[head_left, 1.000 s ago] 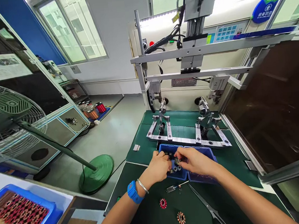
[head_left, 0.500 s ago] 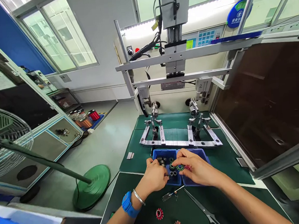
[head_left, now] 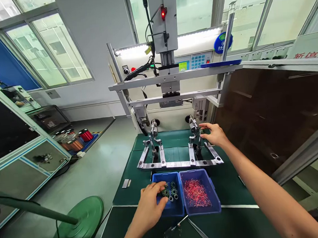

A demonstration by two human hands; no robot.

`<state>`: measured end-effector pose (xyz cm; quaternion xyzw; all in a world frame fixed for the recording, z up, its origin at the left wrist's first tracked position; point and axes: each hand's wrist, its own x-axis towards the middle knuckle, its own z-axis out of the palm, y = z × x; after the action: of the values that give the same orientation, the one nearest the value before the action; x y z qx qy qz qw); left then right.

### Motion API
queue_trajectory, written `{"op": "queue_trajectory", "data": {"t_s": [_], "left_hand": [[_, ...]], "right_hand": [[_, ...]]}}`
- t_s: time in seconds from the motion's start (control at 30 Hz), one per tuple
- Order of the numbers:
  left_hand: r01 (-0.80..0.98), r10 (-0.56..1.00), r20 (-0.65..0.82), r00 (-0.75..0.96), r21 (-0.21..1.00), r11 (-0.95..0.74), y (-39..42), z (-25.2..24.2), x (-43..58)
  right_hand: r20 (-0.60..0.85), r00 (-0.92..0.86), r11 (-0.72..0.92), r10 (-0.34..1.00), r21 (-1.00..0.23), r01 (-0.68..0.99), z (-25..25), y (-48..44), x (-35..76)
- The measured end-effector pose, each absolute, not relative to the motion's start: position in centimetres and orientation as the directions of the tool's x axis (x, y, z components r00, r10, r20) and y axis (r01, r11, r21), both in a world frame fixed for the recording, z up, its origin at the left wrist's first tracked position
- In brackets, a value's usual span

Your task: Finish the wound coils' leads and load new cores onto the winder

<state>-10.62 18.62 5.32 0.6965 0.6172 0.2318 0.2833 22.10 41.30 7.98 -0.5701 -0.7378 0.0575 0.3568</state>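
Note:
My right hand (head_left: 214, 133) reaches to the right-hand station of the machine, pinching a small green toothed stator core (head_left: 202, 131), partly hidden by the fingers. Just left of those fingertips are the metal spindle head (head_left: 193, 125) and the upright clamp post (head_left: 198, 145). Over the left side of the blue bin (head_left: 173, 212) is my left hand (head_left: 151, 202), thumb and fingers apart around another green core (head_left: 165, 193); whether they touch it is unclear. More green cores (head_left: 174, 191) and small metal rings (head_left: 171, 198) lie in that bin.
A purple bin (head_left: 202, 211) of red wire scraps (head_left: 196, 193) adjoins the blue one. Scissors (head_left: 201, 233) and a screwdriver (head_left: 172, 230) lie in front. The metal fixture frame (head_left: 179, 164) stands behind the bins; a machine door (head_left: 279, 113) is at right.
My right hand has moved from the bins up to the machine's right station with the green core. My left hand has stayed by the blue bin, its fingers now spread. The view has shifted.

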Motion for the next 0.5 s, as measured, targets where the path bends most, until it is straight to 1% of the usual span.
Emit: {"op": "queue_trajectory", "data": {"t_s": [0.03, 0.07, 0.1, 0.13, 0.2, 0.3, 0.4, 0.5], "left_hand": [[0.603, 0.993, -0.013, 0.118, 0.795, -0.061, 18.5, 5.3, -11.1], [0.467, 0.993, -0.016, 0.114, 0.883, -0.039, 18.5, 5.2, -11.4], [0.33, 0.993, -0.034, 0.114, 0.944, -0.006, 18.5, 5.1, -11.6], [0.205, 0.992, -0.057, 0.114, 0.978, 0.033, 18.5, 5.0, -11.6], [0.008, 0.989, -0.102, 0.108, 0.995, 0.102, 18.5, 4.9, -11.2], [-0.176, 0.986, -0.133, 0.104, 0.973, 0.149, 18.6, 4.8, -9.9], [-0.27, 0.984, -0.135, 0.116, 0.949, 0.163, 18.5, 4.9, -8.8], [-0.285, 0.984, -0.15, 0.1, 0.943, 0.173, 18.3, 5.0, -8.2]], "right_hand": [[0.455, -0.105, 0.34, 0.885, -0.474, 0.812, 7.9, 41.3, 22.1], [0.448, -0.115, 0.337, 0.886, -0.455, 0.824, 8.0, 41.3, 22.2], [0.44, -0.127, 0.334, 0.889, -0.435, 0.836, 8.1, 41.3, 22.2], [0.43, -0.14, 0.332, 0.892, -0.414, 0.848, 8.3, 41.3, 22.2], [0.399, -0.171, 0.329, 0.901, -0.373, 0.868, 8.8, 41.4, 22.4], [0.339, -0.22, 0.331, 0.915, -0.315, 0.889, 9.7, 42.2, 22.7], [0.285, -0.262, 0.339, 0.922, -0.265, 0.903, 10.1, 43.3, 22.8], [0.252, -0.311, 0.369, 0.916, -0.227, 0.901, 9.6, 44.1, 22.4]]}}
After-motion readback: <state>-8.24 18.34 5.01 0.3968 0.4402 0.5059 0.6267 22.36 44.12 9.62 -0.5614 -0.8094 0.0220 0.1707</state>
